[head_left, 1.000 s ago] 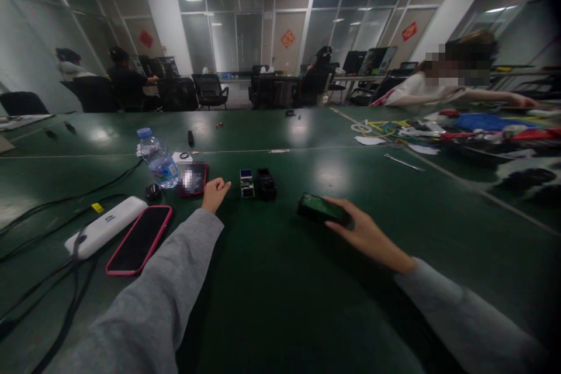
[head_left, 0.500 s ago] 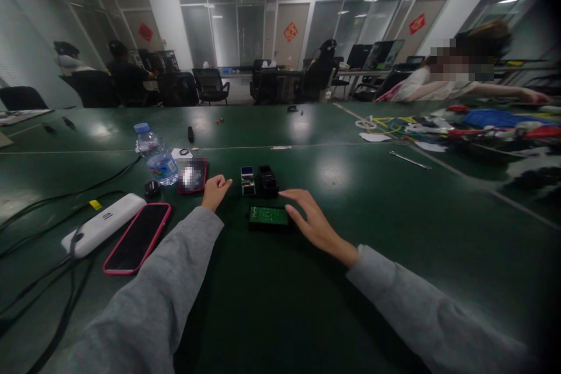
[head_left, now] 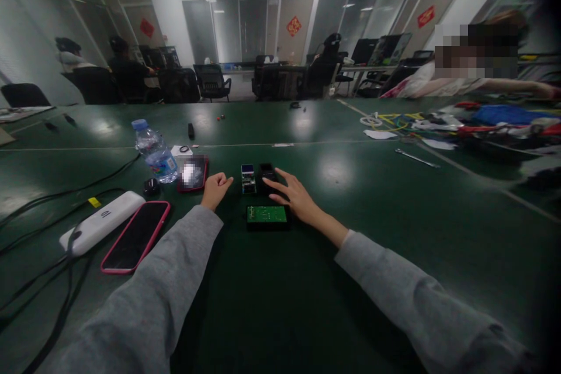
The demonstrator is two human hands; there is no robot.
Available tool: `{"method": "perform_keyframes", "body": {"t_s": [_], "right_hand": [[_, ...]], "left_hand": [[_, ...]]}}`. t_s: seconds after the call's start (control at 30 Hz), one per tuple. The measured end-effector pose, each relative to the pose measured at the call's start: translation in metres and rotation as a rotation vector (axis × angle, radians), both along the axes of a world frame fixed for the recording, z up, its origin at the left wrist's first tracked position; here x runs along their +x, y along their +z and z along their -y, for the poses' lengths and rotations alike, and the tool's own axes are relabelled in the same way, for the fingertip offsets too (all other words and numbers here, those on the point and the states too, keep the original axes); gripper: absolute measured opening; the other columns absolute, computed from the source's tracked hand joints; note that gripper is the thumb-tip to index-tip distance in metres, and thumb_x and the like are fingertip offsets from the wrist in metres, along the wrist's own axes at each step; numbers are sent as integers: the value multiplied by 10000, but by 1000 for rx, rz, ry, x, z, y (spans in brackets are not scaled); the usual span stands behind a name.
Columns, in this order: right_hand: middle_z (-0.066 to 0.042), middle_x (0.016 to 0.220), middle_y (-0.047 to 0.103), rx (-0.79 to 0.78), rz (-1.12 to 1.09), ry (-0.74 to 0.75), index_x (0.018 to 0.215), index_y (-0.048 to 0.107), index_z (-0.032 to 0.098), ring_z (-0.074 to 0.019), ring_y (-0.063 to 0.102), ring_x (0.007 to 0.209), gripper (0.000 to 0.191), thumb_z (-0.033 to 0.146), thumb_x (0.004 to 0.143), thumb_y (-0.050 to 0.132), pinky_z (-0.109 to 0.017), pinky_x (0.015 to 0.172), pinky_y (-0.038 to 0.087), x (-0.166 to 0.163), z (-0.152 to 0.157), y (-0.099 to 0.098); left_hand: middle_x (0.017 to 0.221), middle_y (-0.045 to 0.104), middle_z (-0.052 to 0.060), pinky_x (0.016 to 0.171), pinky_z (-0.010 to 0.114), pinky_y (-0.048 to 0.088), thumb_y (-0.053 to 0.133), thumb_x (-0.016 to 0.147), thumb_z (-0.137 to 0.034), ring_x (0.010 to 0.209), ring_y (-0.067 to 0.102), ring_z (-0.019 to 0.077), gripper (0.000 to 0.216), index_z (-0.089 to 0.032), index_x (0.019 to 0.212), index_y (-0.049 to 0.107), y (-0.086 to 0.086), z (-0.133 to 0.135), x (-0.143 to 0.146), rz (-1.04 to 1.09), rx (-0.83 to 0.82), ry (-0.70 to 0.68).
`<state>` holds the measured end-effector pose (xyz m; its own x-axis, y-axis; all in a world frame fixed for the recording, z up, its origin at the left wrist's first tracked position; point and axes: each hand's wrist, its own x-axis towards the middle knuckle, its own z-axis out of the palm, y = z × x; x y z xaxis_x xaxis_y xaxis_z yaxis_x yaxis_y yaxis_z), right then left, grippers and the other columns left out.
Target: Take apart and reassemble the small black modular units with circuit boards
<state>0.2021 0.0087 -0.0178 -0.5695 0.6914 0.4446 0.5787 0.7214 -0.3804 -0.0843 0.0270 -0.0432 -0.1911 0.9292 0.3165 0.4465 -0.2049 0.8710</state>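
My left hand rests on the green table as a loose fist with nothing in it, beside a dark red phone. My right hand is open with its fingers spread, reaching over a small black block. Left of that block stands a small module with a blue top. A green circuit board in a black tray lies flat just below my right hand, touching or nearly touching its palm.
On the left are a water bottle, a pink-cased phone, a white power bank and black cables. A person leans over clutter at the far right. Others sit at desks behind.
My right hand carried the green board leftward, set it down in front of me and let go. It then moved up toward the black block. My left hand stayed put.
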Motion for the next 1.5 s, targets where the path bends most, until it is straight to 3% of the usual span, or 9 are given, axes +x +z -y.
{"method": "perform_keyframes", "body": {"t_s": [0.1, 0.3, 0.7, 0.83, 0.9, 1.03, 1.17, 1.33, 1.5], "right_hand": [[-40, 1466, 276, -16, 25, 14, 1392, 387, 399, -316, 359, 1291, 476, 429, 935, 520, -555, 1020, 387, 0, 4, 2], [-89, 1272, 445, -33, -132, -131, 1226, 519, 266, -269, 521, 1106, 351, 349, 890, 576, -465, 912, 491, 0, 6, 0], [-140, 1128, 522, -73, -372, -399, 1216, 531, 161, -280, 491, 1107, 414, 427, 938, 377, -492, 987, 404, 8, -15, -19], [-132, 1188, 489, -6, -355, -343, 1284, 501, 187, -284, 476, 1133, 538, 516, 860, 549, -476, 978, 422, 7, -11, -16], [-121, 1148, 521, 0, -352, -310, 1226, 550, 189, -272, 514, 1080, 488, 497, 848, 574, -451, 936, 452, 8, -10, -15], [-110, 1040, 594, -79, -440, -401, 1116, 606, 177, -256, 567, 959, 413, 503, 909, 461, -439, 866, 475, 12, -16, -16], [-133, 1013, 600, -101, -482, -523, 1049, 617, 151, -283, 542, 1003, 527, 569, 939, 315, -497, 924, 426, 16, -23, -22], [-176, 1188, 535, -56, -437, -519, 1238, 513, 122, -319, 492, 1125, 646, 604, 811, 566, -513, 960, 419, 16, -21, -25], [-153, 1120, 594, -116, -485, -474, 1201, 536, 130, -300, 575, 1029, 559, 496, 784, 608, -492, 916, 466, 32, -17, -24]], "left_hand": [[505, 284, -72, 514, 222, 265, 610, 752, -292, 504, 293, 84, 419, -197, 536, 264, 1, 1, 0, 1, -28, 3], [505, 279, -73, 511, 221, 263, 606, 754, -309, 500, 290, 83, 421, -197, 540, 261, 0, 2, 0, 4, -28, 10], [509, 290, -70, 512, 219, 264, 616, 744, -308, 506, 294, 85, 426, -196, 534, 264, -2, 0, -2, -3, -12, 15], [501, 269, -74, 504, 220, 252, 609, 746, -304, 496, 273, 84, 425, -198, 537, 254, -2, 0, -1, 4, -18, 8], [500, 264, -74, 502, 220, 250, 607, 745, -302, 492, 267, 84, 422, -200, 539, 253, -2, 0, -1, 12, -26, 11], [504, 277, -73, 504, 221, 256, 610, 742, -302, 494, 274, 84, 418, -200, 540, 259, -3, -1, -1, 21, -24, 9], [506, 276, -73, 504, 223, 257, 615, 742, -301, 497, 275, 85, 423, -202, 540, 257, -3, -1, -2, 22, 4, 2], [510, 276, -72, 503, 223, 256, 614, 749, -303, 500, 283, 87, 426, -202, 542, 257, -2, 0, -1, 17, 6, -2], [509, 273, -73, 509, 225, 259, 612, 748, -286, 500, 278, 87, 427, -200, 532, 253, -1, 1, -1, 7, -10, 12]]}}
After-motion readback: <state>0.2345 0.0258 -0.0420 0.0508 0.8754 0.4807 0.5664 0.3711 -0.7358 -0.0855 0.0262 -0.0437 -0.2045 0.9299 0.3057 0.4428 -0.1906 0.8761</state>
